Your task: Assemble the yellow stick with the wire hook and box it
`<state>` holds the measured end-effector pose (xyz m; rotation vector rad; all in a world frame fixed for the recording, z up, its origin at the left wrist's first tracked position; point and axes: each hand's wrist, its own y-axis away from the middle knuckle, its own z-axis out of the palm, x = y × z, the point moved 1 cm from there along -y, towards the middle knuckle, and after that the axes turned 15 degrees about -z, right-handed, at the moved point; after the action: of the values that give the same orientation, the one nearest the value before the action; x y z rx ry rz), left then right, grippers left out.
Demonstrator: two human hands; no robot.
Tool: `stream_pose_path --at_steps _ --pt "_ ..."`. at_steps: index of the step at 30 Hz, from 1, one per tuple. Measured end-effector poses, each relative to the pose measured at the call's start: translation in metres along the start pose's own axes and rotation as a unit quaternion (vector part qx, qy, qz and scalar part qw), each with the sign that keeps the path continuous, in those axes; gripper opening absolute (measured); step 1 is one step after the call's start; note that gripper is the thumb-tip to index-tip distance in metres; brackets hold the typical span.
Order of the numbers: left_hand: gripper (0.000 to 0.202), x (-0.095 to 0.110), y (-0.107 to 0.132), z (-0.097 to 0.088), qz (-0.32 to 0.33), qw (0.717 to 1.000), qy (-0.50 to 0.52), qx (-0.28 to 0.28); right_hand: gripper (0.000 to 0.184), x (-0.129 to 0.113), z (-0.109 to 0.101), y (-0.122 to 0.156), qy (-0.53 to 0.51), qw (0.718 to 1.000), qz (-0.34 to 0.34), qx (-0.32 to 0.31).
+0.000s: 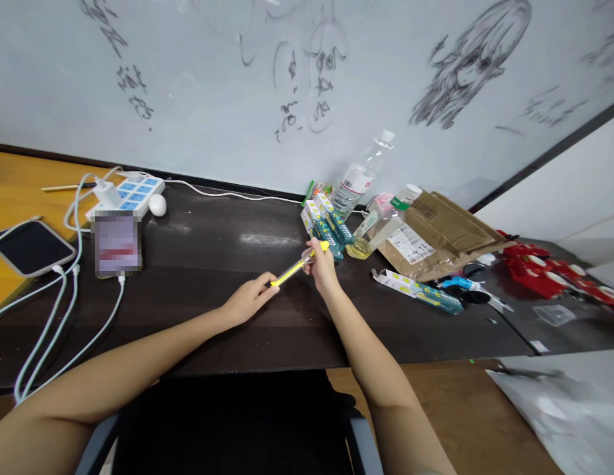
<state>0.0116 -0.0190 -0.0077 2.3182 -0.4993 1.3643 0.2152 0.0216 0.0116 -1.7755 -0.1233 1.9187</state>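
Both my hands are on a slim stick-like tool [291, 271] with a clear body and yellow parts, held slanting above the dark table; its exact kind is not clear. My left hand [246, 301] pinches its lower left end between thumb and fingers. At its upper right end, my right hand [321, 265] has its fingers closed around it, with a yellow tip showing beyond them. Just past my right hand lie narrow white-and-green boxes [328, 223]. Another such box [418, 290], its end flap raised, lies to the right.
Behind the boxes stand a water bottle [356, 181] and a bottle with yellowish liquid [386, 224]. A brown parcel [435, 231], blue-handled scissors [465, 285] and red items [544, 270] fill the right. On the left are a power strip [136, 198], cables, a blurred device [117, 244] and a phone [32, 247].
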Motion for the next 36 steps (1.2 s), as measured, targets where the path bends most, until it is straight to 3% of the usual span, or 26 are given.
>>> stream_pose_path --at_steps 3,9,13,17,28,36 --pt "0.027 0.001 0.000 -0.001 0.005 1.000 -0.005 0.010 0.044 -0.002 0.003 0.002 -0.055 0.997 0.043 -0.027" --pt "0.026 0.006 0.001 -0.003 -0.011 1.000 0.018 0.001 0.047 -0.012 0.002 0.003 -0.092 0.994 0.061 0.010" --pt "0.026 0.002 -0.001 -0.001 -0.011 0.999 0.051 0.010 0.049 -0.013 0.013 0.013 -0.116 0.982 0.115 -0.091" --pt "0.029 -0.004 -0.006 0.002 -0.012 0.992 0.124 -0.005 0.045 -0.012 0.025 0.024 -0.101 0.972 0.106 -0.182" --pt "0.024 -0.004 -0.008 0.010 -0.056 0.962 0.249 -0.093 0.046 -0.014 0.028 0.026 -0.136 0.966 0.102 -0.195" --pt "0.045 0.001 -0.008 0.015 -0.097 0.948 0.287 -0.100 0.046 -0.011 0.038 0.033 -0.130 0.976 0.113 -0.133"
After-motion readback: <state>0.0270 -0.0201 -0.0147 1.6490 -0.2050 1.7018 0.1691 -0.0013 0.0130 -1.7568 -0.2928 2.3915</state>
